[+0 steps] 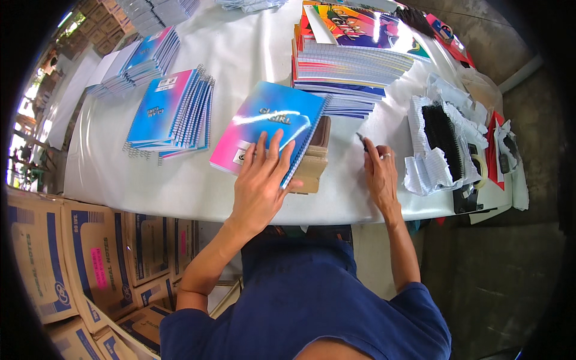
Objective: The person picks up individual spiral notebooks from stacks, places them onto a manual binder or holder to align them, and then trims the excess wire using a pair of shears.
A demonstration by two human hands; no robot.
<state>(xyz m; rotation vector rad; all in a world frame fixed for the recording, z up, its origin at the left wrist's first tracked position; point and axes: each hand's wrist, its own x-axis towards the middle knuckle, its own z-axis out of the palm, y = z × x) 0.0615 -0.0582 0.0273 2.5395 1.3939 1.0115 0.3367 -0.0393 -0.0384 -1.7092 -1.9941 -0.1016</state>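
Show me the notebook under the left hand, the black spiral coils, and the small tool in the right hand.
notebook [270, 123], head view, blue cover.
black spiral coils [443, 137], head view, middle of the bundle.
small tool [361, 140], head view, its tip.

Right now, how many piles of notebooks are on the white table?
4 clear piles: the blue-and-pink spiral notebook stack at centre-left, the fanned blue notebook pile behind it, the tall colourful-topped stack at the back right, another at the far edge. More may be hidden.

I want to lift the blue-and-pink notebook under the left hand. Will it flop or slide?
The notebook probably bends a little: it looks thin with a soft cover. Its glossy cover shows glare, so it may slip under the left hand. It overhangs the brown block, so pressing its edge could tip it.
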